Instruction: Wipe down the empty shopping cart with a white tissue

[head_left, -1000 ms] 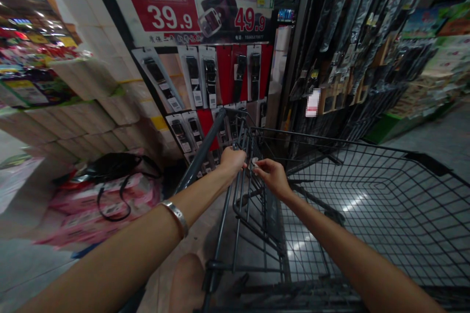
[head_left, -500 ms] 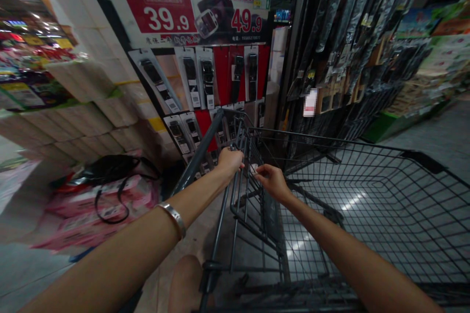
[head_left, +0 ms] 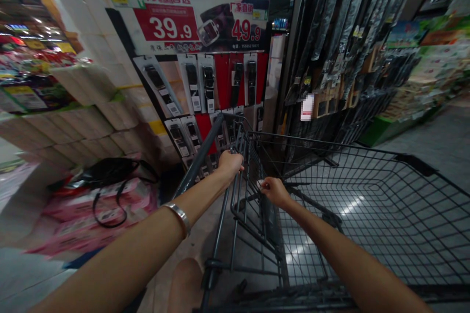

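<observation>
A dark wire shopping cart stands in front of me, its basket stretching off to the right. My left hand is closed at the upright wires of the folding seat frame, beside the cart's handlebar; the fingers wrap around a part of that frame. Over the basket side of the frame, my right hand is held in a pinch. A tiny pale bit shows at its fingertips, too small to name. A silver bracelet circles my left wrist.
Packaged belts hang on a display beneath a price sign. More belts in plastic hang on a rack at the right. Stacked paper packs and pink packages with a black bag are at the left.
My right hand has moved slightly down and to the right, away from the left hand. My left hand stays closed at the seat frame. The view has tilted up a little.
</observation>
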Tool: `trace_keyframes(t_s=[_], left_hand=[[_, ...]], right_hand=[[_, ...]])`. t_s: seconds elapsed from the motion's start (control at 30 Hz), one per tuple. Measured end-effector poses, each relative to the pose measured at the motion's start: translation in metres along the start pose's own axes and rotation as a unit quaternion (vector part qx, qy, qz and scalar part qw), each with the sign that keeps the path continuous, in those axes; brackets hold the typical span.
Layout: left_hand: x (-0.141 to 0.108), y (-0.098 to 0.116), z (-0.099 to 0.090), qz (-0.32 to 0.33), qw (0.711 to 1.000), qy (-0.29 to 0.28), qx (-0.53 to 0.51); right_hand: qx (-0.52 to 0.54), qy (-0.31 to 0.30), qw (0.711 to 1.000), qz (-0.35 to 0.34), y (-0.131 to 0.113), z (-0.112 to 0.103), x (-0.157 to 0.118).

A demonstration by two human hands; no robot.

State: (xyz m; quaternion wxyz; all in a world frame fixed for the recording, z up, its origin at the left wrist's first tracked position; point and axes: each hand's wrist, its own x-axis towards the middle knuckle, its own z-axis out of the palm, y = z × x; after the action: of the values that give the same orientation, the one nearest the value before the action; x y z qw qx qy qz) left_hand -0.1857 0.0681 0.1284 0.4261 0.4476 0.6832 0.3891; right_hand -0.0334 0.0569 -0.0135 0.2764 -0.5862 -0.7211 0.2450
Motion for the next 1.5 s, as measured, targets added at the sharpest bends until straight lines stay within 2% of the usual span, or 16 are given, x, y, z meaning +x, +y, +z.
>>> trace_keyframes(t_s=[0.13, 0.2, 0.23, 0.37, 0.47, 0.63, 0.87, 1.17, 1.3, 1.5], left_hand=[[-0.001, 0.000, -0.001, -0.004, 1.000, -0.005, 0.003], [-0.001, -0.001, -0.001, -0.002, 1.000, -0.008, 0.001], [-0.001, -0.001, -0.001, -0.001, 1.000, -0.008, -0.001], [0.001, -0.003, -0.001, -0.008, 1.000, -0.001, 0.000], [0.002, -0.003, -0.001, -0.009, 1.000, 0.001, -0.003], [-0.001, -0.001, -0.001, -0.013, 1.000, -0.002, -0.004], [-0.001, -0.003, -0.002, -0.004, 1.000, -0.002, -0.010], [-0.003, -0.001, -0.004, -0.001, 1.000, -0.003, -0.007], [-0.004, 0.000, -0.003, -0.006, 1.000, -0.001, -0.016], [-0.004, 0.000, -0.003, -0.007, 1.000, -0.001, -0.025]], right_hand=[[-0.158, -0.069, 0.985, -0.013, -0.009, -0.010, -0.001], [-0.200, -0.072, 0.977, 0.002, -0.011, -0.016, -0.001], [-0.199, -0.054, 0.978, 0.014, -0.011, -0.018, 0.000], [-0.082, 0.060, 0.994, 0.043, -0.003, -0.019, 0.006], [0.019, 0.063, 0.997, 0.035, 0.002, -0.010, 0.009], [0.082, 0.084, 0.993, 0.032, 0.000, 0.006, 0.015], [0.184, 0.139, 0.972, 0.040, -0.024, 0.003, 0.029], [0.220, 0.184, 0.957, -0.040, -0.063, -0.011, 0.037], [0.234, 0.182, 0.954, -0.039, -0.058, -0.008, 0.037], [0.236, 0.146, 0.961, -0.014, -0.029, 0.005, 0.034]])
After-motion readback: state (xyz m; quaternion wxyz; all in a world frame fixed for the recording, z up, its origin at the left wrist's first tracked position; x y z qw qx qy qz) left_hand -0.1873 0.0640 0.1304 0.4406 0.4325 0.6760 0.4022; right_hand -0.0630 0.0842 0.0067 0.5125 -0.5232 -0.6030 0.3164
